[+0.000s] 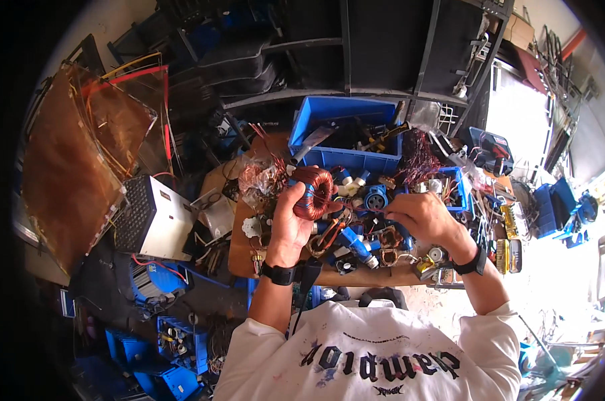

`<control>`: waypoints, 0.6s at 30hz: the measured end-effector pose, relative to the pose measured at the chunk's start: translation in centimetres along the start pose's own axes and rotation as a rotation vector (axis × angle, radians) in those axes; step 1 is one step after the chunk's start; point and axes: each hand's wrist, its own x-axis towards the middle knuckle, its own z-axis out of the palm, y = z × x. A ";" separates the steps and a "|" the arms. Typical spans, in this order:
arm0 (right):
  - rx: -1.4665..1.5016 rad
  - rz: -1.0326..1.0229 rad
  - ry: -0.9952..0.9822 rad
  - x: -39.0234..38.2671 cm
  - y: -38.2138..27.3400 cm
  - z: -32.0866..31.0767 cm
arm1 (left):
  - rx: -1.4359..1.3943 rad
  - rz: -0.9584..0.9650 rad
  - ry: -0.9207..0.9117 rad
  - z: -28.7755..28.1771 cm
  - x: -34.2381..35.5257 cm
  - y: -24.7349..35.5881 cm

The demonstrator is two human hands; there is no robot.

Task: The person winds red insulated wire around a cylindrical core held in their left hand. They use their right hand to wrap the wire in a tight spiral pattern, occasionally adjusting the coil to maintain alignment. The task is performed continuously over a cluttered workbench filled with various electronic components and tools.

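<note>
My left hand [290, 224] is wrapped round a ring-shaped coil [314, 194] wound with reddish copper wire, with bluish strands across its face. It is held up over the cluttered workbench. To its right, my right hand [426, 217] is closed in a pinch, apart from the coil. A thin reddish wire [359, 209] seems to run from the coil to those fingertips. Below and between the hands lie pliers with orange-and-black handles [330, 234], a blue cylindrical part [358, 246] and a round blue part [376, 198].
A blue bin [346, 158] holding tools stands at the bench's back. Tangled dark wire [423, 157] and a smaller blue tray [457, 190] sit right of it. Bagged copper wire [257, 179] lies left. A white metal box [159, 220] stands beyond the wooden bench's edge [239, 250].
</note>
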 end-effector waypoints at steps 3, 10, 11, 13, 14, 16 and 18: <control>-0.007 0.042 -0.012 0.1 -1.2 0.0 | 0.029 -0.010 -0.047 -1.0 -0.2 0.1; -0.013 0.108 0.008 -0.6 -2.6 0.6 | 0.094 -0.002 -0.052 -0.9 -0.3 0.2; -0.020 0.120 0.016 -0.7 -3.0 0.5 | 0.085 0.003 -0.050 -0.7 -0.4 0.2; -0.043 0.138 0.002 -1.1 -3.5 0.6 | 0.069 0.009 -0.027 -0.4 -0.6 0.0; -0.062 0.142 -0.020 -1.3 -3.8 0.7 | 0.061 0.012 -0.015 -0.2 -0.7 -0.1; -0.082 0.176 -0.024 -1.6 -4.3 0.5 | 0.102 0.021 -0.008 0.1 -0.9 -0.1; -0.083 0.243 0.012 -2.0 -4.6 -0.3 | 0.173 0.050 0.013 0.4 -1.0 -0.3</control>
